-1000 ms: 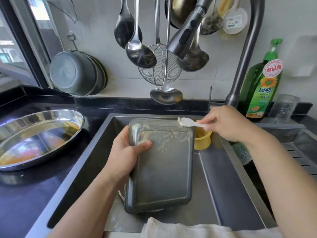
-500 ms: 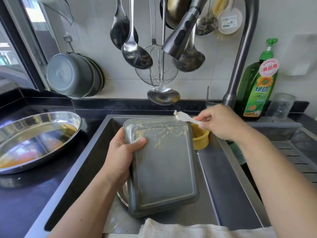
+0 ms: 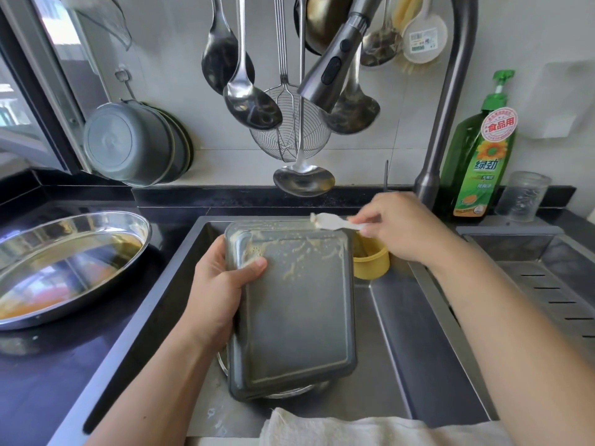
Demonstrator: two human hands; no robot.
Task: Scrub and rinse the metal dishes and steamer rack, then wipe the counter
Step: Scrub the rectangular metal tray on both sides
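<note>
A rectangular metal tray [image 3: 296, 317] stands tilted in the sink [image 3: 418, 365], its upper part smeared with pale food residue. My left hand [image 3: 222, 284] grips its left edge, thumb on the inner face. My right hand [image 3: 402, 230] pinches a small white scraper [image 3: 335, 222] whose tip touches the tray's top right rim. Under the tray's lower end a round metal dish [image 3: 289, 392] shows only at its rim. An oval metal platter [image 3: 64, 268] with orange sauce lies on the black counter [image 3: 48, 381] at the left.
A yellow cup [image 3: 370, 263] sits in the sink behind the tray. The faucet head [image 3: 335, 62] hangs above, with ladles and a strainer [image 3: 289, 130] on the wall. A green detergent bottle [image 3: 479, 165] and a glass jar [image 3: 521, 196] stand at the right. A white cloth [image 3: 338, 429] lies on the front edge.
The scraper has shifted a little along the tray's top rim toward its right corner. My left hand keeps the same hold on the tray, which stays tilted.
</note>
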